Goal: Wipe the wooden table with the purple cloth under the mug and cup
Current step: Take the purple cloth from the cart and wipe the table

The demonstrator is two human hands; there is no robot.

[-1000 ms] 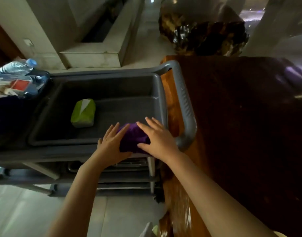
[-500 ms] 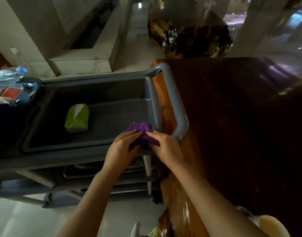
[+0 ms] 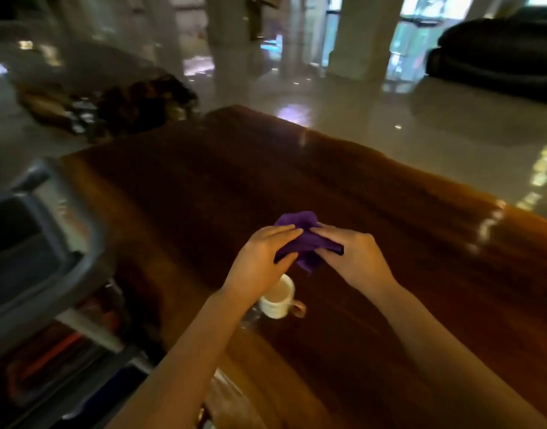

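Note:
Both hands hold the crumpled purple cloth (image 3: 303, 239) in the air above the dark, glossy wooden table (image 3: 374, 218). My left hand (image 3: 259, 261) grips its left side and my right hand (image 3: 355, 258) pinches its right side. Just below my left wrist a white mug (image 3: 278, 300) with a brownish handle stands on the table, partly hidden by my forearm. A clear glass-like thing (image 3: 250, 317) shows faintly beside the mug; I cannot tell what it is.
A grey service cart (image 3: 46, 261) with a tub on top and lower shelves stands against the table's left edge. Beyond the table lie shiny floor tiles (image 3: 451, 131), pillars, a dark sofa (image 3: 498, 57) at the far right and a dark decorative mass (image 3: 117, 103) at the far left.
Both hands lifted the purple cloth out of the cart's grey tub and carried it right, over the wooden table. The view swung right, and the mug came into sight.

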